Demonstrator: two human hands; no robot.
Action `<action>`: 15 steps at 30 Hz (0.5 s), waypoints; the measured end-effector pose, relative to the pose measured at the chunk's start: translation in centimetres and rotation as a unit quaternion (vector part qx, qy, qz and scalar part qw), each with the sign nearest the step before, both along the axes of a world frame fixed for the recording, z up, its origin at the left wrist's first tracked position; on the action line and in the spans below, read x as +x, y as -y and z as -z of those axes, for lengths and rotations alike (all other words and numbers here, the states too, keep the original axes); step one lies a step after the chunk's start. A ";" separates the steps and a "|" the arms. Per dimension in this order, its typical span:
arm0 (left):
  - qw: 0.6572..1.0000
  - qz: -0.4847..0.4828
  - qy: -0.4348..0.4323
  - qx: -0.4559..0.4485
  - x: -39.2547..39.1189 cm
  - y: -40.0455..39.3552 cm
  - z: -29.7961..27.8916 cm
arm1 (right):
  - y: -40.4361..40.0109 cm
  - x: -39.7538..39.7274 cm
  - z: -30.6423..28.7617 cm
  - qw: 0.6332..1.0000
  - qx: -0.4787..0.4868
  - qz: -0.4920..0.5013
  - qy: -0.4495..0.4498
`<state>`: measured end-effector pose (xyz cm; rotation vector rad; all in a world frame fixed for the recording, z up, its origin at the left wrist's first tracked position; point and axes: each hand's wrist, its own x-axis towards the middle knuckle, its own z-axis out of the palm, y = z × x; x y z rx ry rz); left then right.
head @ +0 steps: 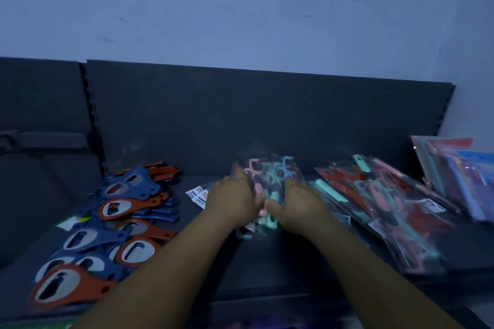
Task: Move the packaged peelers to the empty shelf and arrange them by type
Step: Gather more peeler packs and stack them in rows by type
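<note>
Left hand [235, 200] and right hand [294, 201] are gripping a peeler bundle [267, 181], fingers curling around its sides. Motion blur is obscuring the fingertips and package details

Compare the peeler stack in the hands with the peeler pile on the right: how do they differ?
1. The held stack is gripped from both sides by the left hand and right hand; the right pile lies untouched on the shelf.
2. The held stack is a tight, narrow bundle; the right pile is fanned out and covers far more shelf.
3. The held stack shows pink and teal; the right pile adds red.
Both are in clear plastic packaging.
</note>
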<state>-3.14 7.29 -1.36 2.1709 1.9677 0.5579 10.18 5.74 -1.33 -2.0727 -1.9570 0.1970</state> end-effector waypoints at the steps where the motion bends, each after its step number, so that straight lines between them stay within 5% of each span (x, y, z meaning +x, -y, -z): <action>1: 1.000 -0.009 -0.003 0.004 0.0 -0.2 0.0 | -0.3 -0.1 -0.1 1.000 -0.002 0.004 -0.002; 8: 0.988 -0.117 -0.036 -0.091 -0.9 -0.4 0.2 | -0.8 -0.5 -0.8 0.998 -0.016 0.021 -0.051; 15: 0.988 -0.035 0.137 -0.068 -0.6 -0.1 -0.6 | -0.4 -1.9 -1.2 0.987 0.002 0.026 -0.158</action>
